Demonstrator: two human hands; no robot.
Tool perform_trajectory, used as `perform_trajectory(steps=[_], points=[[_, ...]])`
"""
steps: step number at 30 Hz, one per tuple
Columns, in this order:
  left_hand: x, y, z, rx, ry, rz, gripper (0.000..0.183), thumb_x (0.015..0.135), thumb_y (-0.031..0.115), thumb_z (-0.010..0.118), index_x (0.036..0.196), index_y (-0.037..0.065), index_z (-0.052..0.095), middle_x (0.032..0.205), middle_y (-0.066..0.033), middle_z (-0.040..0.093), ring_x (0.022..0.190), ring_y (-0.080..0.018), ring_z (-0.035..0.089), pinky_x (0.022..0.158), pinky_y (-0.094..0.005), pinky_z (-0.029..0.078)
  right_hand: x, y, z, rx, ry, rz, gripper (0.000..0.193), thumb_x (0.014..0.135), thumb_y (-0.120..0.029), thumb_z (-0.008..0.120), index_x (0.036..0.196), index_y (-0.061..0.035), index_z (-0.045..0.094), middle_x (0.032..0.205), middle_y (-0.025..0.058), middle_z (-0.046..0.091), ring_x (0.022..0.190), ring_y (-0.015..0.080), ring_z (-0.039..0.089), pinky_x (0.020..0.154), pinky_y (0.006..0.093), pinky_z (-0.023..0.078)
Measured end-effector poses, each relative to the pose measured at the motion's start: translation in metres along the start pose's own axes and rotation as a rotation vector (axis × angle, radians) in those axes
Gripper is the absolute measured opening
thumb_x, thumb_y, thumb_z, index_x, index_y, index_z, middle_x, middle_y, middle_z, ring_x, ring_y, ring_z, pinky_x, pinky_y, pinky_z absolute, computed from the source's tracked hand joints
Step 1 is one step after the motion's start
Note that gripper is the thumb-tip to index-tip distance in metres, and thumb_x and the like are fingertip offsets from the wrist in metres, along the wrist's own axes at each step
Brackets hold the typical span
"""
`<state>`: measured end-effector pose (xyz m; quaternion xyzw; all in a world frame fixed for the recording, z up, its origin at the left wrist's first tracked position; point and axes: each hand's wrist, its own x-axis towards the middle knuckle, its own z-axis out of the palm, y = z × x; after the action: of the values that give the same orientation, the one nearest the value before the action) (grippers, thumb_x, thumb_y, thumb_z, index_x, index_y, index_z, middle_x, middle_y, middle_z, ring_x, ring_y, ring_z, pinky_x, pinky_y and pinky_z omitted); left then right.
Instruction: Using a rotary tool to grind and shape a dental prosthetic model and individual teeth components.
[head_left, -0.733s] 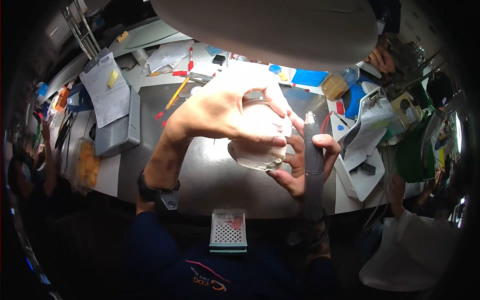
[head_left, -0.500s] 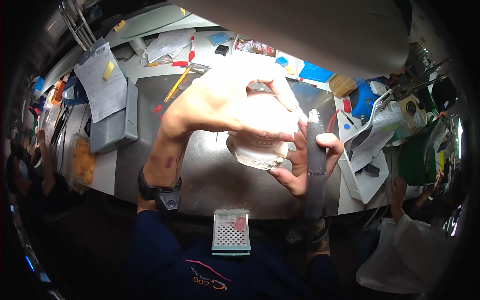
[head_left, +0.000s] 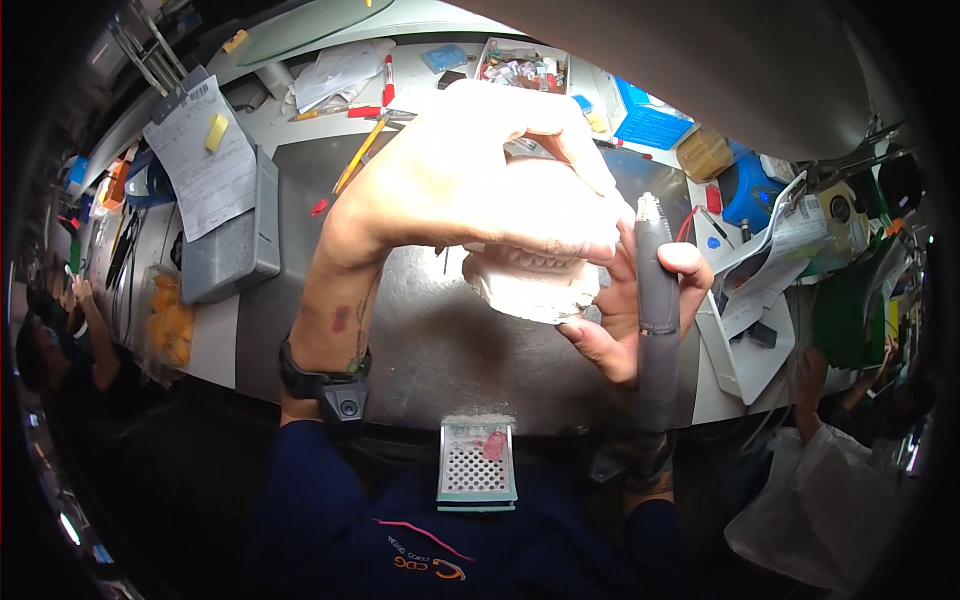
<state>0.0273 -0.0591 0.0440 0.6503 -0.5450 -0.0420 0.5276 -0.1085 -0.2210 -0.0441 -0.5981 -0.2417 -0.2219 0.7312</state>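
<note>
A white plaster dental model is held up above the metal bench plate, a row of teeth showing along its edge. My left hand arches over the top and grips it, thumb along the teeth; strong glare washes out the upper part. My right hand is closed around a dark pen-shaped rotary handpiece, which stands nearly upright beside the model. Fingers of that same hand also touch the model's right side. The handpiece tip points away from me, apart from the plaster.
A perforated tray with a pink piece juts from the bench's front edge. Left stands a grey bin with a paper on it. Right is a white tray with papers. Behind lie a yellow pencil and a box of small parts. A lamp hood overhangs.
The model has tilted, so its row of teeth shows more clearly and its base edge less. Both hands and the handpiece sit slightly farther right in the picture, as the whole view has shifted a little.
</note>
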Motion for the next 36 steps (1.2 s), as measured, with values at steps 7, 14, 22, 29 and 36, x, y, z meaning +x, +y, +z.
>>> perform_trajectory(steps=[7,14,22,29,36], points=[[-0.002,0.004,-0.002,0.051,0.03,-0.01,0.034,0.07,0.029,0.079,0.09,0.004,0.068,0.084,-0.0051,0.067,0.077,-0.0138,0.062,0.07,-0.0268,0.049,0.008,-0.007,-0.003,-0.055,-0.021,0.039,0.083,0.067,0.005,0.076,0.122,-0.0144,0.017,0.14,0.0218,0.032,0.121,0.0324,0.046,0.097,0.0539,0.047],[-0.003,0.007,-0.005,0.0,0.001,-0.113,0.043,0.06,0.007,0.086,0.098,0.0,0.067,0.099,-0.0123,0.068,0.096,-0.0201,0.064,0.088,-0.0346,0.05,0.01,-0.011,-0.002,-0.056,-0.031,0.028,0.082,0.067,0.004,0.077,0.121,-0.014,0.018,0.139,0.0226,0.03,0.122,0.0334,0.045,0.096,0.0544,0.047],[-0.01,0.012,-0.004,0.058,0.092,-0.058,0.041,0.067,0.025,0.082,0.097,0.004,0.066,0.085,-0.004,0.065,0.077,-0.0099,0.061,0.064,-0.0246,0.051,0.013,-0.013,0.001,-0.104,-0.066,0.011,0.084,0.067,0.007,0.077,0.122,-0.0135,0.017,0.138,0.0258,0.033,0.118,0.0333,0.05,0.091,0.0509,0.053],[-0.018,0.011,-0.014,0.031,0.074,-0.212,0.053,0.059,0.009,0.088,0.106,0.0,0.066,0.098,-0.011,0.069,0.094,-0.0184,0.065,0.085,-0.032,0.052,0.016,-0.02,0.003,-0.131,-0.056,0.004,0.082,0.068,0.007,0.076,0.121,-0.0127,0.018,0.139,0.0293,0.031,0.115,0.0326,0.053,0.088,0.0469,0.055],[-0.006,0.016,0.019,-0.189,0.32,-0.043,0.022,0.086,0.013,0.067,0.097,-0.006,0.067,0.085,-0.0111,0.069,0.074,-0.014,0.064,0.066,-0.0269,0.051,0.014,-0.02,-0.004,0.073,0.076,0.092,0.082,0.066,0.006,0.075,0.123,-0.0138,0.02,0.138,0.0251,0.034,0.109,0.029,0.054,0.088,0.0453,0.054]])
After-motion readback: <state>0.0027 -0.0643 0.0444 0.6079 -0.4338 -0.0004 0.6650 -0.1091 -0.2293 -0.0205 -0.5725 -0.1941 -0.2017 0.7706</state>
